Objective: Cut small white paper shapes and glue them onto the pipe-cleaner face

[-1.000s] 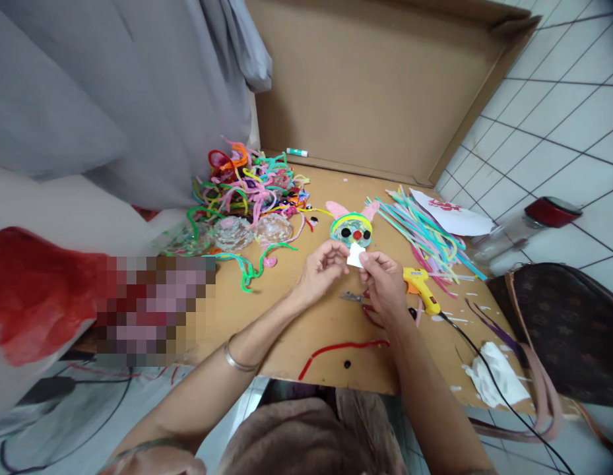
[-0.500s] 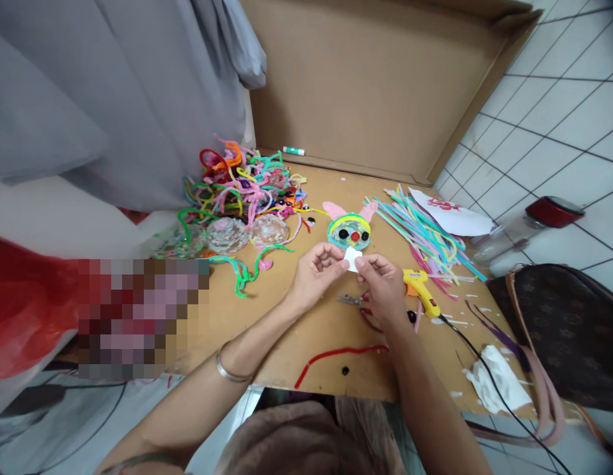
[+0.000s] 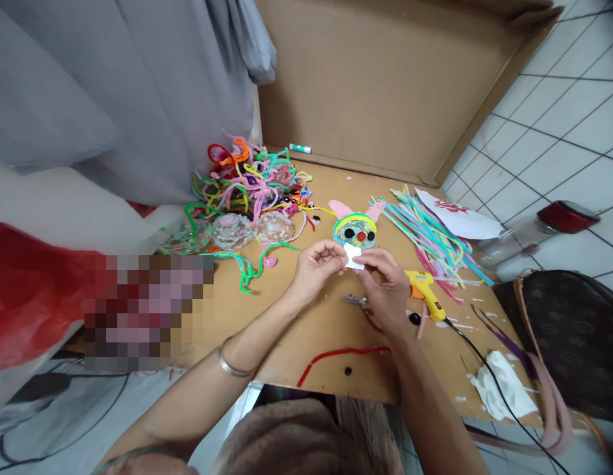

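Between both hands is a small white piece of paper [image 3: 354, 256]. My left hand [image 3: 319, 267] pinches its left side, and my right hand [image 3: 385, 284] grips the right side with thumb and fingers. Just beyond the paper lies a round craft face [image 3: 356, 227] with pink ears, a yellow band, black eyes and a red nose; its lower edge is partly hidden. Under my right hand are scissors [image 3: 354, 300], their handles mostly covered. A yellow glue gun [image 3: 427, 293] rests to the right of that hand.
Tangled pipe cleaners [image 3: 257, 181] and clear round discs [image 3: 231, 231] fill the back left. Straight pipe cleaners [image 3: 425, 231] lie at right, near a bottle [image 3: 524, 231] and a brown bag [image 3: 568, 336]. A red pipe cleaner [image 3: 346, 351] and crumpled tissue [image 3: 501, 386] lie nearer me.
The right-hand fingers have shifted on the paper and now lie straighter along its edge. The paper stays between both hands. The whole view has shifted slightly.
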Demonstrator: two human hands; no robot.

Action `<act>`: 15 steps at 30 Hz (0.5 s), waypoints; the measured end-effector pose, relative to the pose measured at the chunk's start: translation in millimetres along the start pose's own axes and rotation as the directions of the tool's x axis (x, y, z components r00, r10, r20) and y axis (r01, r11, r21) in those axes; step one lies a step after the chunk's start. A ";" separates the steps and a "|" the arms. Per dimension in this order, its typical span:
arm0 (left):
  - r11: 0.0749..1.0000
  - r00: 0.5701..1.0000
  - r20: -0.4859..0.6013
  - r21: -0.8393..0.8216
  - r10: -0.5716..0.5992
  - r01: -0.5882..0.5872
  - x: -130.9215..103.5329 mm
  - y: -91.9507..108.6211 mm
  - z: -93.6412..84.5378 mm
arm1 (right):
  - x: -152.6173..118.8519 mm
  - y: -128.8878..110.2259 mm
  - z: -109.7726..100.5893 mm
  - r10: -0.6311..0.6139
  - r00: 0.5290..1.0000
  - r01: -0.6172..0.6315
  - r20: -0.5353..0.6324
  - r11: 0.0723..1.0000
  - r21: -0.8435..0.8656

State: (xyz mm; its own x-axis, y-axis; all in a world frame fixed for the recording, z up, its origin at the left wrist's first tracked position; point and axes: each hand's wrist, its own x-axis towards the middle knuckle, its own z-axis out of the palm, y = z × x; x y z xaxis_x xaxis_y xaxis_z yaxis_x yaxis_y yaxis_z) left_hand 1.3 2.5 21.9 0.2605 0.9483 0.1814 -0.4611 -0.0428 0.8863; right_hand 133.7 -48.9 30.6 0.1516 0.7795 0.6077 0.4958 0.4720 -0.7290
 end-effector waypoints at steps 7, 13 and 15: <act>0.999 1.000 0.015 -0.029 -0.015 0.015 -0.3 0.2 -0.9 | 0.5 -2.3 2.7 0.053 0.998 -0.054 0.018 0.992 0.116; 0.998 0.995 0.097 -0.058 -0.024 0.029 -3.9 0.6 -2.7 | -1.0 -1.1 2.1 0.135 0.991 -0.124 -0.022 0.954 0.272; 1.000 0.993 0.118 -0.021 0.006 -0.004 -6.1 2.1 -1.2 | -1.6 -0.3 2.3 0.196 0.980 -0.179 -0.028 0.934 0.308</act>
State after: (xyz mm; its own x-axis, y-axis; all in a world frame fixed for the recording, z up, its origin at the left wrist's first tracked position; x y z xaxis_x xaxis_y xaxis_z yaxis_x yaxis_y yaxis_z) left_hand -2.2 -3.0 22.2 0.3556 0.9044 0.2357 -0.4799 -0.0397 0.8764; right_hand 131.3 -49.3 29.2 0.2697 0.8453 0.4612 0.1728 0.4287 -0.8868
